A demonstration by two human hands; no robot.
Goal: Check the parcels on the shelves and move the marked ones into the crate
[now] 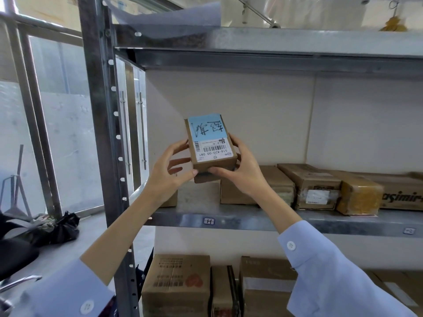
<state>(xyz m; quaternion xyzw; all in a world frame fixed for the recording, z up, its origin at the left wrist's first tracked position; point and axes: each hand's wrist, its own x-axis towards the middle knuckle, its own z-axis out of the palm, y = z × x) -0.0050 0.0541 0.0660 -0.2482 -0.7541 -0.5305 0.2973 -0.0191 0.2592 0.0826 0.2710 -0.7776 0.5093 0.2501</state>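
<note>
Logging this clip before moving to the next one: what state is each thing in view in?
Small box: closed, held above the shelf, blue note with handwriting on top.
Left hand: grips the box's left side.
Right hand: grips its right side.
Boxes on the shelf: closed, lying flat.
Boxes below: closed, standing side by side.

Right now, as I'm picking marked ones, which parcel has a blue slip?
The small parcel held by left hand and right hand; only it bears the blue slip.
</note>
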